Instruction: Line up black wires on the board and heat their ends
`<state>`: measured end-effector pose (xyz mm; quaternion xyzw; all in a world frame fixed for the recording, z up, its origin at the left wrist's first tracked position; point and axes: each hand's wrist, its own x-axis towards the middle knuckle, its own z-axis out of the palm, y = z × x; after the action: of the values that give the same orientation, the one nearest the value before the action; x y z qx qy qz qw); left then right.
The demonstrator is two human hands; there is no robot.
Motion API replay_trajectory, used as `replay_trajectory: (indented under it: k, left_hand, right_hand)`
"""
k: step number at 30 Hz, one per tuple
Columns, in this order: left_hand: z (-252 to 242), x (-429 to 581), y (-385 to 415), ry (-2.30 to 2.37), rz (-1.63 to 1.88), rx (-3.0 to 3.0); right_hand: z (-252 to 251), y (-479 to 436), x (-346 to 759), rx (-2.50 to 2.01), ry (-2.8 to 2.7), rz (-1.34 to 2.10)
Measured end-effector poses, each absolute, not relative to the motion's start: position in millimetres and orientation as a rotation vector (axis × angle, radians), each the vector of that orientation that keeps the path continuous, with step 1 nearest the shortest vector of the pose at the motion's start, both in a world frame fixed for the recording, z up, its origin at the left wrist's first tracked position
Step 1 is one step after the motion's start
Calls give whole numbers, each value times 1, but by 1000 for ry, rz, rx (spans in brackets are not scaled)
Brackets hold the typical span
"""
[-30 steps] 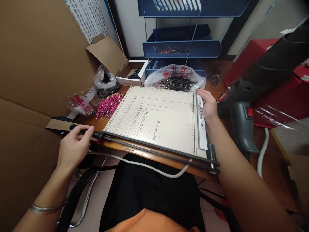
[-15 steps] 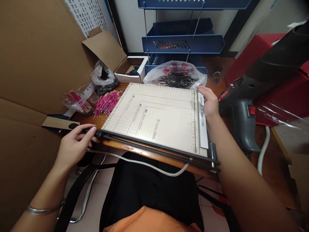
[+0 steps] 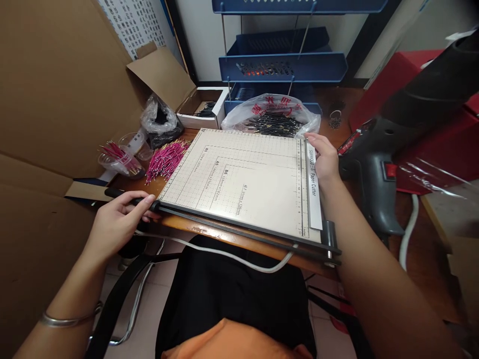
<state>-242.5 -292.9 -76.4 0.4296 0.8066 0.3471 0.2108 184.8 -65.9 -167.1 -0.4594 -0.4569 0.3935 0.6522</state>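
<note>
From the head view I located the paper cutter (image 3: 239,174) flat on the table (image 3: 209,229), between the two hands. The left hand (image 3: 119,217) was closed around the black handle (image 3: 114,192), at the cutter's near left corner; the handle's end projected past the fist. From there the blade arm (image 3: 232,228) ran alongside the cutter's near edge to the pivot (image 3: 329,237) at its near right corner. The right hand (image 3: 325,159) was at the cutter's far right corner, fingers bent and fingertips on the edge, beside the white strip (image 3: 315,199) marked "Paper Cutter". I could not tell whether this hand gripped the board, as its underside was hidden.

Directly behind the cutter I noted a clear plastic bag (image 3: 239,118) containing thin black pieces (image 3: 277,124). Beside the cutter's left edge lay a pile of pink pieces (image 3: 166,162); farther left stood a clear cup (image 3: 125,167). To the cutter's right was a grey power tool (image 3: 377,189).
</note>
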Motion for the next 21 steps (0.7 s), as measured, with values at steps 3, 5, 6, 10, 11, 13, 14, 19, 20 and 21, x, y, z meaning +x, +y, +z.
replay_trajectory:
  k: [3, 5, 6, 10, 11, 13, 14, 19, 20, 21]
  left_hand:
    - [-71, -237, -288, 2259, 942, 1187]
    - [-68, -231, -287, 2260, 939, 1175]
    - [-67, -229, -286, 2255, 941, 1166]
    - [-67, -228, -287, 2236, 949, 1186]
    - [-68, -230, -288, 2240, 935, 1206]
    - [-68, -234, -289, 2250, 882, 1240]
    - [-67, -235, -289, 2255, 847, 1251]
    - [-64, -232, -291, 2311, 785, 1334]
    - [-66, -231, -292, 2315, 809, 1344]
    - [-68, -231, -293, 2312, 834, 1349]
  right_hand:
    - [-168, -64, 186, -1035, -1055, 885]
    - [-168, -64, 186, -1040, -1068, 886]
    - [-168, -63, 187, -1043, -1072, 886]
    - [-167, -64, 186, -1045, -1070, 888]
    - [-166, -65, 186, -1045, -1064, 894]
    - [-164, -68, 184, -1046, -1029, 918]
    - [-162, -70, 182, -1046, -1004, 934]
    - [-158, -76, 178, -1035, -884, 1004]
    - [-158, -76, 178, -1031, -869, 1021]
    - [-158, -76, 179, -1027, -858, 1040]
